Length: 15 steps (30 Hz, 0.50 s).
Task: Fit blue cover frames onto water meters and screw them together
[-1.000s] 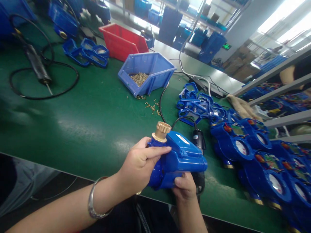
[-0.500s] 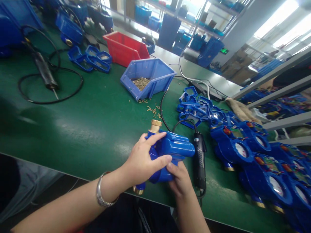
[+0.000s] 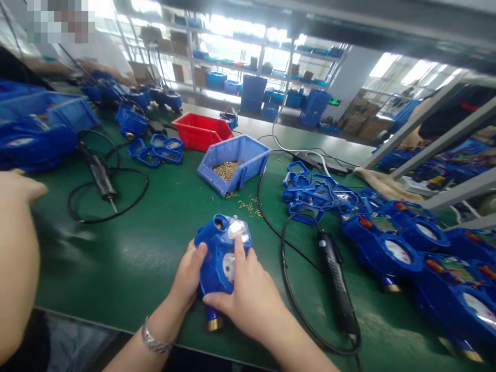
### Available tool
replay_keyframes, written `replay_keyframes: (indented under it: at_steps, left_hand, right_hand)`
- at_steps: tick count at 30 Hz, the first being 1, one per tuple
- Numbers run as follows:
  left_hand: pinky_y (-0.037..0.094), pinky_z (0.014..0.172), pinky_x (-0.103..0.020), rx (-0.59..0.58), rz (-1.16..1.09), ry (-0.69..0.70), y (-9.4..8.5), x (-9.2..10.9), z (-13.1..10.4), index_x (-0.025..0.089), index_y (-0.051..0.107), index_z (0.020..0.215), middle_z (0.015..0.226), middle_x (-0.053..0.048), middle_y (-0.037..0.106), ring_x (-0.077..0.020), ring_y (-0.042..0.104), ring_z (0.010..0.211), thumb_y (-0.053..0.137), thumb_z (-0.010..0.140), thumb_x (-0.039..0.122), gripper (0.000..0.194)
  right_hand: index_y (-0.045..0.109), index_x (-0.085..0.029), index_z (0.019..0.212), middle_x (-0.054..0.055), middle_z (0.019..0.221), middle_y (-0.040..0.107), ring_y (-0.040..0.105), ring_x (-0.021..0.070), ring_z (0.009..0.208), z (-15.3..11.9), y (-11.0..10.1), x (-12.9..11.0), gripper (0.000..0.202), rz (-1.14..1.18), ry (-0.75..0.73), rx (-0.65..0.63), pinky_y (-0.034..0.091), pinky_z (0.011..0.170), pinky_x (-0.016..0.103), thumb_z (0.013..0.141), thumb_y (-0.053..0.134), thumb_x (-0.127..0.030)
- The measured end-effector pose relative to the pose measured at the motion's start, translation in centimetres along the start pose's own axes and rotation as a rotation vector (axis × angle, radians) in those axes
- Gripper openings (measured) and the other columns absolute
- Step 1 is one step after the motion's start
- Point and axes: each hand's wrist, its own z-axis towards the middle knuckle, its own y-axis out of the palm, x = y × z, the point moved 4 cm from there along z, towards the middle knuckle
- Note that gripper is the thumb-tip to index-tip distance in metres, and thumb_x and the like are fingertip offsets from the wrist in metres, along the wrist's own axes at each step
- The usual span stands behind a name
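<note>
A blue water meter (image 3: 212, 266) is held between my hands above the near edge of the bench, its round dial and small clear window facing up. My left hand (image 3: 186, 276) grips its left side, thumb on top. My right hand (image 3: 253, 297) wraps its right side, with the index finger stretched over the window and the thumb low on the body, partly covering the dial. A brass threaded end (image 3: 215, 324) sticks out toward me. To the right lies a black electric screwdriver (image 3: 336, 279), touched by neither hand.
Loose screws (image 3: 250, 206) lie before a blue bin (image 3: 251, 160) of screws. Behind it stands a red bin (image 3: 199, 132). Blue frames (image 3: 310, 191) and several open meters (image 3: 387, 248) fill the right. At left are another screwdriver (image 3: 101, 178) and another person's arm (image 3: 17, 248).
The water meter has been turned over, so its dial and window now show. My hands have shifted their grip on it. Another person's arm has entered at the left, and the view has swung.
</note>
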Motion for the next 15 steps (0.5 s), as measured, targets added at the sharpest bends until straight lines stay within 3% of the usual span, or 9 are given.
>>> replay_keyframes:
  at_steps: [4,9,12,15]
  left_hand:
    - [0.052,0.082,-0.039,-0.019,-0.050,-0.086,-0.7,1.0,-1.5,0.012,0.055,0.116,0.100,-0.012,0.070,-0.0296,0.066,0.091,0.074,0.063,0.048,0.067]
    - [0.056,0.074,-0.030,0.182,-0.034,-0.117,-1.6,2.1,-4.0,0.019,0.057,0.114,0.098,-0.005,0.071,-0.0264,0.067,0.089,0.078,0.059,0.024,0.059]
    - [0.057,0.062,-0.029,0.267,-0.057,-0.129,-2.1,3.0,-3.3,0.020,0.061,0.104,0.082,-0.003,0.073,-0.0240,0.069,0.073,0.071,0.061,0.012,0.045]
    - [0.057,0.061,-0.030,0.372,-0.021,-0.044,-2.8,5.1,-1.0,0.018,0.064,0.084,0.064,0.001,0.069,-0.0197,0.067,0.060,0.062,0.066,0.004,0.023]
  right_hand:
    - [0.008,-0.011,0.146,0.038,0.140,0.026,0.043,0.0459,0.121,0.3,0.9,-2.7,0.113,-0.142,-0.037,-0.021,0.041,0.091,0.056,0.063,0.073,-0.050]
    - [0.007,-0.007,0.146,0.041,0.142,0.010,0.041,0.0494,0.122,0.5,2.5,-4.9,0.107,-0.237,-0.148,-0.145,0.043,0.087,0.060,0.067,0.071,-0.042]
    - [0.007,-0.007,0.146,0.038,0.144,0.006,0.036,0.0485,0.125,0.5,3.3,-4.6,0.114,-0.181,-0.275,-0.138,0.040,0.093,0.060,0.062,0.077,-0.039]
    - [0.009,-0.008,0.146,0.032,0.147,0.011,0.030,0.0451,0.130,0.0,3.3,-3.0,0.113,-0.042,-0.354,-0.100,0.035,0.100,0.057,0.062,0.077,-0.041]
